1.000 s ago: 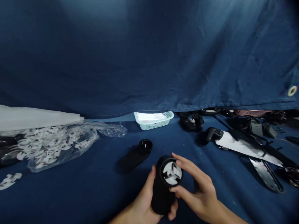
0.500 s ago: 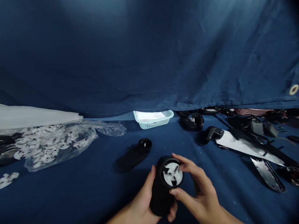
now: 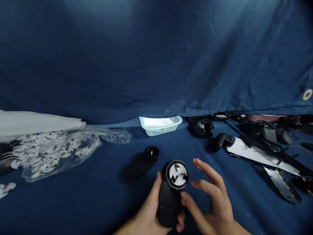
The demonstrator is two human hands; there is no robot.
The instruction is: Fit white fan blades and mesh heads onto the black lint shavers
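Black rounded housing (image 3: 169, 204) is tilted up off the blue cloth, white three-spoked insert (image 3: 178, 174) sitting inside its round collar!

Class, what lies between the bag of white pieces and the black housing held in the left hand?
Another black housing lies there on the blue cloth, the head view shows.

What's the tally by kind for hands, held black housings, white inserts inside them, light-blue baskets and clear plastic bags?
Hands: 2 (left hand, right hand)
Held black housing: 1
White insert: 1
Light-blue basket: 1
Clear plastic bag: 1
Total: 6
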